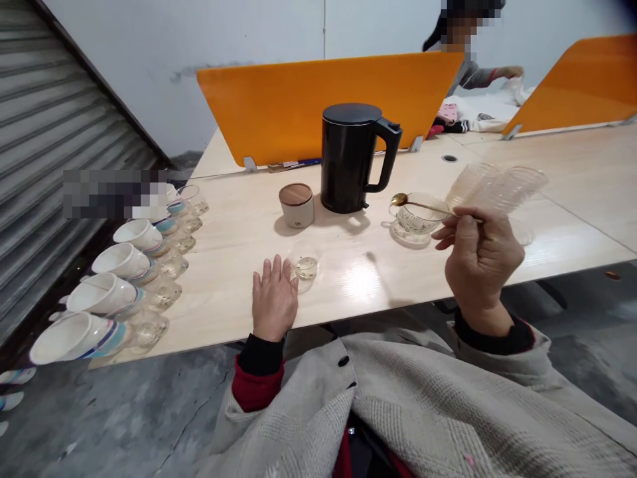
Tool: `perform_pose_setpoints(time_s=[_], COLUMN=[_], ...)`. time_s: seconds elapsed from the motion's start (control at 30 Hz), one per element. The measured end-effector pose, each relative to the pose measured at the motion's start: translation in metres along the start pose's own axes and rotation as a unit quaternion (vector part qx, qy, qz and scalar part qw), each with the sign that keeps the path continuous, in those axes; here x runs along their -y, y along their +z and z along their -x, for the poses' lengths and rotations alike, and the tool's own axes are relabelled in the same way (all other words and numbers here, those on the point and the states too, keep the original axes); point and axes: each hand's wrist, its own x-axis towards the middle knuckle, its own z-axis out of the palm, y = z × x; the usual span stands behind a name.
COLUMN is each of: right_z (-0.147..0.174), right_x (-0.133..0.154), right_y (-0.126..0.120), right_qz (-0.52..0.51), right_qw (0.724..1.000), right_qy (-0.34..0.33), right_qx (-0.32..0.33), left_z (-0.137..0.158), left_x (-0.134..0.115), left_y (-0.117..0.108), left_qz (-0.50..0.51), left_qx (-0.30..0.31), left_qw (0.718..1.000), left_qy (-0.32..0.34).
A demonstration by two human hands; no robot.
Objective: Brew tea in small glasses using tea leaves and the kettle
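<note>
My left hand (275, 299) lies flat on the light wooden table, fingers stretched, right beside a small clear glass (305, 269) with a little pale liquid and dark bits at its bottom. Raised at the right, my right hand (485, 262) pinches the thin handle of a gold spoon (428, 207). The spoon's bowl points left, over the rim of a glass cup (417, 229) on a glass saucer. Whether the spoon carries anything I cannot tell. Behind that cup, stacked clear glasses (502, 189) lean or stand near my right hand.
A black electric kettle (348, 159) and a wood-lidded canister (298, 214) stand mid-table. White cups (102, 293) and small glasses (149, 328) line the left edge. Orange partitions (279, 106) rise behind. Across the table, another person's hand (511, 72) touches white cloth.
</note>
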Motion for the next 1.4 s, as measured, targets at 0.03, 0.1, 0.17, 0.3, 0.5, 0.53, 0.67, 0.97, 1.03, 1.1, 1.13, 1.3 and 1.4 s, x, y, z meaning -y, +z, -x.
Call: perform_pose_setpoints(time_s=[0.03,0.1,0.17,0.3,0.5,0.53,0.67,0.97,1.03,1.1,1.13,1.3,1.4], right_z=[0.003,0.010,0.016,0.023,0.027,0.027,0.029,0.036,0.037,0.036,0.036,0.035,0.036], right_x=[0.012,0.032,0.045,0.054,0.051,0.050,0.046,0.042,0.040,0.039,0.039,0.041,0.041], right_y=[0.002,0.009,0.018,0.044,0.087,0.092,0.098,0.096,0.097,0.097,0.098,0.100,0.100], right_qz=[-0.034,-0.095,-0.133,-0.137,-0.118,-0.121,-0.092,-0.072,-0.067,-0.074,-0.076,-0.069,-0.083], right_qw=[0.999,0.993,0.982,0.948,0.884,0.879,0.889,0.906,0.909,0.906,0.905,0.906,0.904], right_qy=[0.002,0.006,0.003,-0.058,-0.128,-0.122,-0.126,-0.122,-0.115,-0.102,-0.100,-0.112,-0.094], right_qx=[0.020,0.071,0.135,0.280,0.434,0.445,0.431,0.399,0.395,0.405,0.407,0.402,0.408], left_z=[0.000,0.001,0.002,0.002,0.002,0.002,0.002,0.002,0.002,0.002,0.002,0.001,0.002], left_x=[-0.001,-0.003,-0.005,-0.005,-0.006,-0.006,-0.006,-0.005,-0.005,-0.005,-0.005,-0.006,-0.006], left_y=[-0.001,-0.003,-0.005,-0.006,-0.005,-0.005,-0.007,-0.005,-0.005,-0.005,-0.005,-0.007,-0.007], left_qz=[0.000,0.001,0.004,0.012,0.014,0.015,0.016,0.014,0.014,0.015,0.014,0.012,0.015], left_qx=[0.001,0.006,0.011,0.019,0.026,0.029,0.030,0.027,0.025,0.026,0.027,0.032,0.029], left_qw=[1.000,1.000,1.000,1.000,1.000,0.999,0.999,1.000,1.000,1.000,1.000,0.999,0.999], left_qy=[0.000,-0.001,0.000,-0.005,-0.005,-0.006,-0.005,-0.004,-0.003,-0.003,-0.004,-0.004,-0.004])
